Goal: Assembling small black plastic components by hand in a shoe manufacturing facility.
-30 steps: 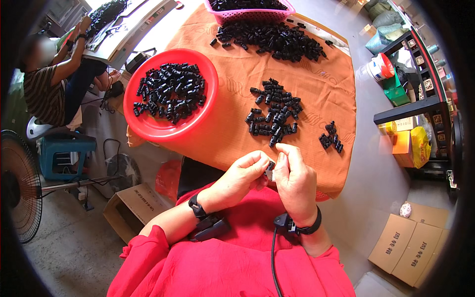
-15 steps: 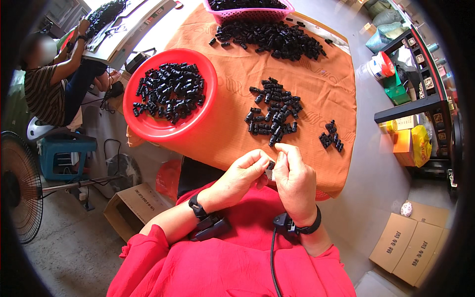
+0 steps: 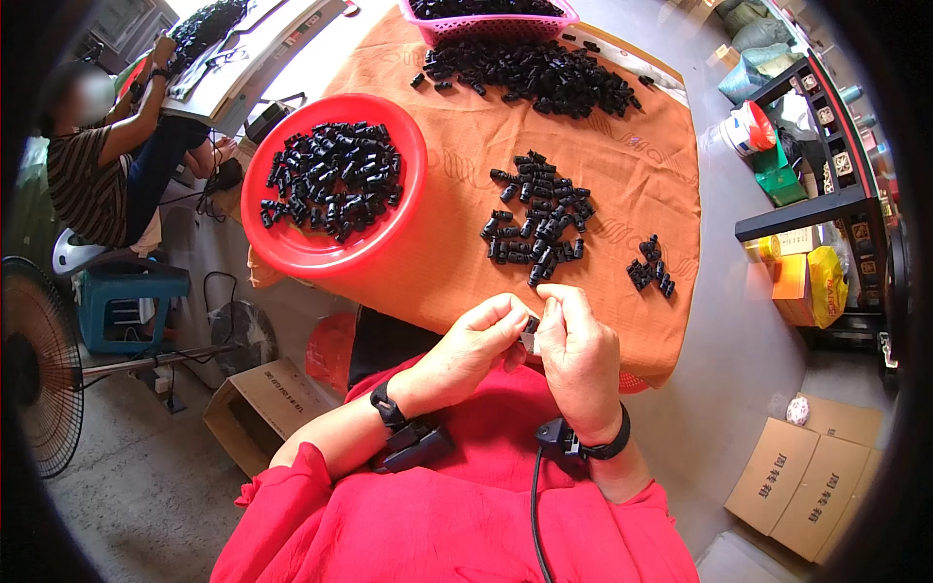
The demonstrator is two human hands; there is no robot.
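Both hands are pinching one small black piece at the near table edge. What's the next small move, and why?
Probably finish pressing the small black part together between the left hand and right hand, then carry it left to the red bowl. Both hands grip it now just off the orange cloth, and the bowl holds a heap of like pieces, seemingly the done ones.

Red bowl (image 3: 292,255) of black parts, pink basket (image 3: 491,21), fan (image 3: 39,364), blue stool (image 3: 126,301), cardboard boxes (image 3: 812,481), seated person (image 3: 97,165)
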